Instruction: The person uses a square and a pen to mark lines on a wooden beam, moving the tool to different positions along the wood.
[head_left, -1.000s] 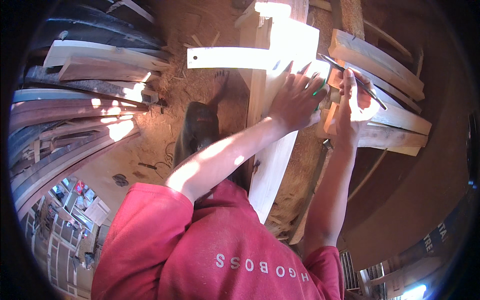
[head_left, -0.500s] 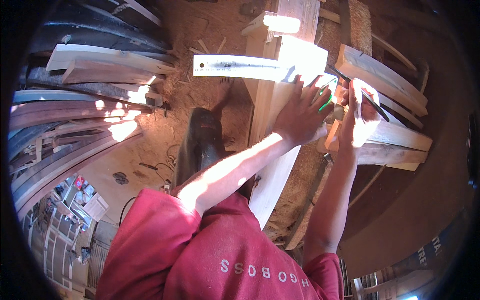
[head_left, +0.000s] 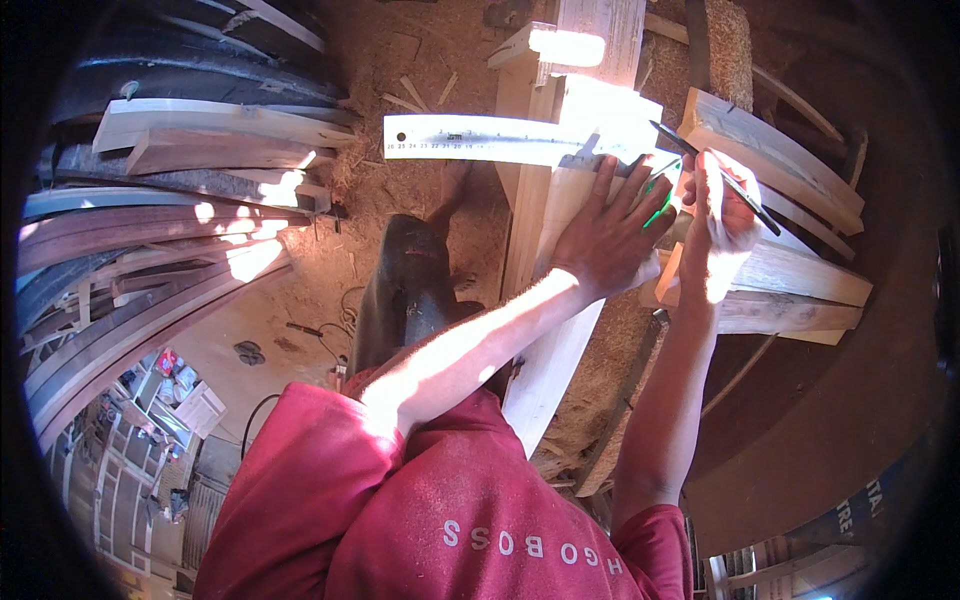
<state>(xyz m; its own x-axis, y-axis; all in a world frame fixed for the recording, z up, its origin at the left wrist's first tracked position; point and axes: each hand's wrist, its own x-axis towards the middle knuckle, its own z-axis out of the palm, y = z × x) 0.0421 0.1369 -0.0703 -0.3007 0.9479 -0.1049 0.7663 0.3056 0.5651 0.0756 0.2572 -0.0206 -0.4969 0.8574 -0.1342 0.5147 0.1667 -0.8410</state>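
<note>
A pale wooden board [head_left: 560,330] runs from near my body to the far side, strongly sunlit at its far part. Across it lies a steel ruler [head_left: 470,138], its left end with a hole sticking out past the board's edge. My left hand [head_left: 612,232] is spread flat on the board just below the ruler, fingertips at the ruler's near edge. Something green [head_left: 657,198] shows beside its fingers; its shape is partly hidden. To the right, my right hand [head_left: 722,215] grips a slim black pen [head_left: 757,212], its tip pointing to the far left near the glaring right part of the ruler.
Cut wood pieces [head_left: 780,160] lie on the right. Stacked long planks [head_left: 150,230] fill the left side. Sawdust and offcuts cover the floor [head_left: 410,60], with a dark cable [head_left: 330,345] on it. A leg in dark trousers [head_left: 405,275] is left of the board.
The ruler's outer end has shifted slightly left and nearer. The pen tip has moved a little left, over the glaring area. The left hand's fingers lie a bit differently.
</note>
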